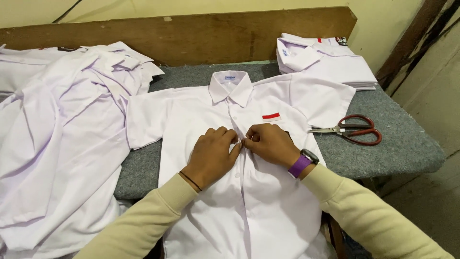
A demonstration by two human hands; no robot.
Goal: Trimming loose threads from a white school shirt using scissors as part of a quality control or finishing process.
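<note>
A white short-sleeved shirt (249,201) lies face up on a grey felt-covered table (397,148), collar away from me. It has a small red and white patch (271,116) on the chest. My left hand (213,153) and my right hand (270,143) meet at the button strip in the chest area, fingertips pinching the fabric edges together. My right wrist wears a watch on a purple strap; my left wrist has a thin black band. Both sleeves are cream coloured.
Red-handled scissors (352,129) lie to the right of the shirt. A loose heap of white shirts (62,134) covers the left side. A folded stack of white shirts (326,62) sits at the back right. A wooden board (191,36) stands behind the table.
</note>
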